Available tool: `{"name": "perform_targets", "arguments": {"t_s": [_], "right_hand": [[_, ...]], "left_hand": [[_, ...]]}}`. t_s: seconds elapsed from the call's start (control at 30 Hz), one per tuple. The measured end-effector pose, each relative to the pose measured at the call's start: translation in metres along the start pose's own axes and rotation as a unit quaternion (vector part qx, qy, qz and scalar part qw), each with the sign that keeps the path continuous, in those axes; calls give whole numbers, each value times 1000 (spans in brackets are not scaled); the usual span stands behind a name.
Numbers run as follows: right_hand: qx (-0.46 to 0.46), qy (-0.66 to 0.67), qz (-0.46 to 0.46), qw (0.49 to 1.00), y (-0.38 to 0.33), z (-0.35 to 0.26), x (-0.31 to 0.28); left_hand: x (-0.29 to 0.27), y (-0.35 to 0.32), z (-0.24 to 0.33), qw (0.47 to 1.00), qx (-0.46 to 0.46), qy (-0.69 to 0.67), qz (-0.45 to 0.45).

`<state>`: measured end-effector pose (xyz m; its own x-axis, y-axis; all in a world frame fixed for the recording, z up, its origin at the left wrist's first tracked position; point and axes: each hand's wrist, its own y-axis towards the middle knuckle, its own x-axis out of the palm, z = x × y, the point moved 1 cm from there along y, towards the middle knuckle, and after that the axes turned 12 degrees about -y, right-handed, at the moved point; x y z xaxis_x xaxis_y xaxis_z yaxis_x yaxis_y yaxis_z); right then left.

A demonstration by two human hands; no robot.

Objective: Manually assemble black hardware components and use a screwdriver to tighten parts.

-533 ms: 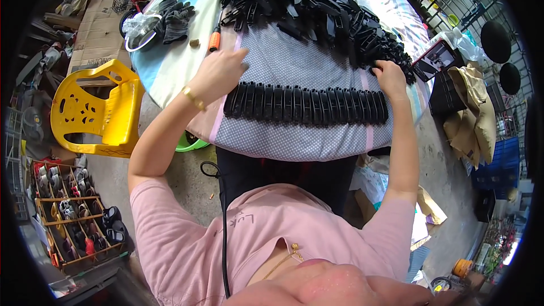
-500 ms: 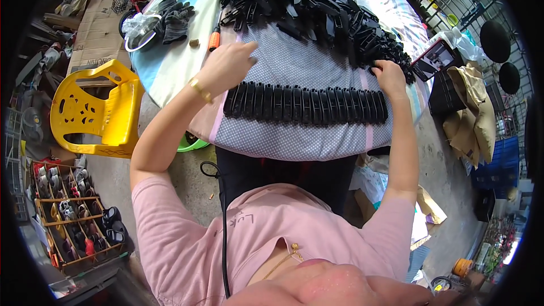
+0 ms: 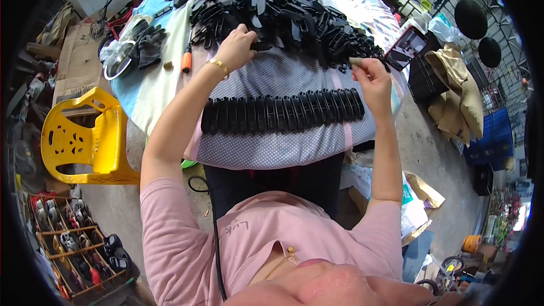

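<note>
A large pile of loose, elongated black plastic pieces point(image 3: 272, 8) covers the far part of the cloth-covered table. Nearer to me, similar black pieces stand side by side in a long, slightly curved row point(image 3: 283, 112). My left hand point(image 3: 235, 50) is at the pile's front edge, its fingers closed on a black plastic piece point(image 3: 262, 46) that sticks out to the right. Past the row's right end, my right hand point(image 3: 374, 76) is raised in a pinch beside the pile. Something small and greyish shows at its fingertips, too small to name.
An orange-handled screwdriver point(image 3: 186, 61), a small brown lump point(image 3: 168, 65) and dark gloves point(image 3: 150, 44) lie on the table's left side. A phone point(image 3: 406, 48) stands at the right edge. A yellow plastic chair point(image 3: 85, 139) is at left, a shoe rack point(image 3: 76, 243) below it.
My left hand has reached farther out to the pile and closed on a black piece. My right hand has drawn into a raised pinch. The whole view has shifted slightly.
</note>
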<state>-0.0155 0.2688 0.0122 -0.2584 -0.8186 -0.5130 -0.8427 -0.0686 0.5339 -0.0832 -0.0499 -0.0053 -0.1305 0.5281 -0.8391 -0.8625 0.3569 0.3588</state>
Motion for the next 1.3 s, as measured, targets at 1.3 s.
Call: {"name": "perform_targets", "arguments": {"t_s": [1.3], "right_hand": [[-302,-95,-57,947,-57,-128,63]], "left_hand": [[-13,-127,114,676,-135,-724,27]]}}
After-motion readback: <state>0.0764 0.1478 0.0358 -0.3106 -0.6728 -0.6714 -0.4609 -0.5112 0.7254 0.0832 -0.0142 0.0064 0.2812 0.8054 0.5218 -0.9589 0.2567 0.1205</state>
